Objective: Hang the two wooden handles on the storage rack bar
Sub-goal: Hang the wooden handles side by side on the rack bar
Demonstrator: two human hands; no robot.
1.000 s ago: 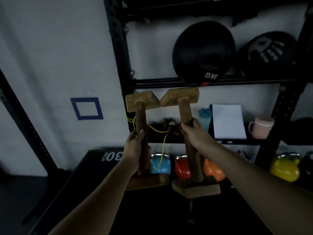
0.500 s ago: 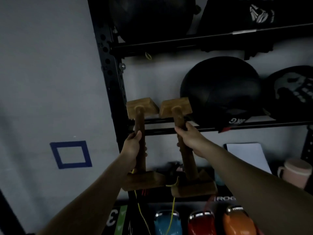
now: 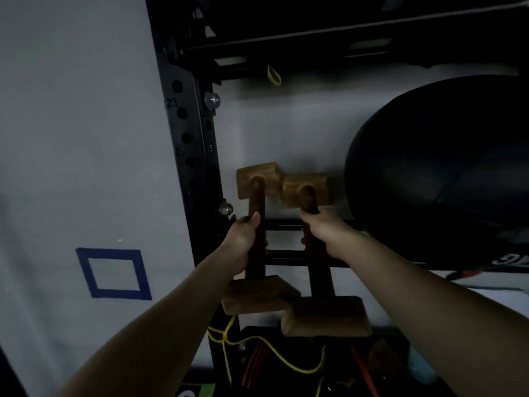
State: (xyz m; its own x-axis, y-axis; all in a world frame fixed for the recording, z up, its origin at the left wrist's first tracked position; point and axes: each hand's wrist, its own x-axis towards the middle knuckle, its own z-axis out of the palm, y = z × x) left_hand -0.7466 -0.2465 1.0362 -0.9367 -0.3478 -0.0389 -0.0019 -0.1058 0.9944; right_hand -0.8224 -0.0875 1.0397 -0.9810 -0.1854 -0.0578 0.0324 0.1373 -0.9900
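Observation:
I hold two wooden handles upright, side by side, each a round dowel with a square block at top and bottom. My left hand [image 3: 242, 241] grips the dowel of the left handle [image 3: 255, 181]. My right hand [image 3: 325, 231] grips the dowel of the right handle [image 3: 307, 188]. Their top blocks touch each other and stand above the black horizontal rack bars [image 3: 282, 224], close to the wall. Both dowels cross in front of the bars. The bottom blocks hang below the bars. Whether the handles touch the bars I cannot tell.
A black perforated rack upright [image 3: 189, 144] stands just left of the handles. A large black medicine ball [image 3: 440, 181] fills the shelf to the right. Another shelf bar [image 3: 315, 32] runs overhead. Yellow cord [image 3: 274, 351] and bands lie below. Blue tape square [image 3: 114, 273] marks the wall.
The view has tilted up and closed in on the rack. Both handles have risen and moved toward the wall, so their top blocks now stand higher above the shelf bars.

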